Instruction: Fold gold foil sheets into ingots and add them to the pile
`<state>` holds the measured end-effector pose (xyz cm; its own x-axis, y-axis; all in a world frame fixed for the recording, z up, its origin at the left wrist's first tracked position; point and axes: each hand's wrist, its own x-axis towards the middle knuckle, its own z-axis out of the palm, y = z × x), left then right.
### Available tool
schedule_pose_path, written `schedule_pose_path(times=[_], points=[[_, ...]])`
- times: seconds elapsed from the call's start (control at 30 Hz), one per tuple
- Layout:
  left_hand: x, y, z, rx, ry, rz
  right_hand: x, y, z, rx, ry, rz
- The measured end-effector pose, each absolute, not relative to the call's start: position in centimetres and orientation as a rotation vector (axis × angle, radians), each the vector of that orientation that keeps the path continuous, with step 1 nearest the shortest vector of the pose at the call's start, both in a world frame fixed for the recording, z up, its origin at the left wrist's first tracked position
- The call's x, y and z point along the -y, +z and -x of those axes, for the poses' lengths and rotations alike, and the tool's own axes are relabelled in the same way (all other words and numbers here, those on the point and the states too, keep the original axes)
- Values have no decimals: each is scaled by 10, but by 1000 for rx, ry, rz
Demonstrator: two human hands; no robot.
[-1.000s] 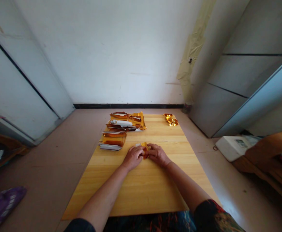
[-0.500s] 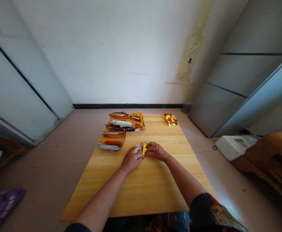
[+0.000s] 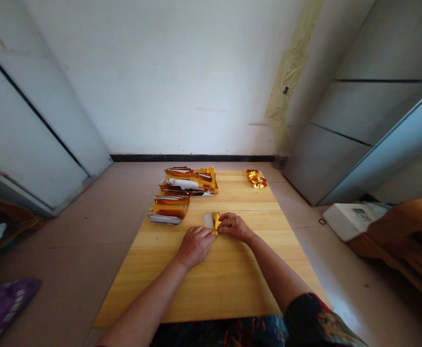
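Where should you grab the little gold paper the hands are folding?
Probably by its bare silvery left half, coming from the far side. The gold paper lies flat on the wooden board; the left hand and right hand already cover its near and right edges.

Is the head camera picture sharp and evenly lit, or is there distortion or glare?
Head view: wide-angle bending at the edges, walls lean outward; soft daylight, weak shadows; centre fairly sharp, gold foil paper between left hand and right hand shines; foil stacks glint.
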<state>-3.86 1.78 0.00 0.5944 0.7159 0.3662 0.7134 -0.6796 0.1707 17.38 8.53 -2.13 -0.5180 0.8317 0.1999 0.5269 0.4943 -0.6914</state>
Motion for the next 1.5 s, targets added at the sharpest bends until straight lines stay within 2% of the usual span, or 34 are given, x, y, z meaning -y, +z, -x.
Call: schedule_pose_path(times=[0.83, 1.5], points=[[-10, 8, 32, -1371, 566, -2696, -73, 3, -148, 2540, 293, 1342], [-10, 4, 33, -1360, 601, -2646, -72, 5, -145, 2551, 284, 1417]])
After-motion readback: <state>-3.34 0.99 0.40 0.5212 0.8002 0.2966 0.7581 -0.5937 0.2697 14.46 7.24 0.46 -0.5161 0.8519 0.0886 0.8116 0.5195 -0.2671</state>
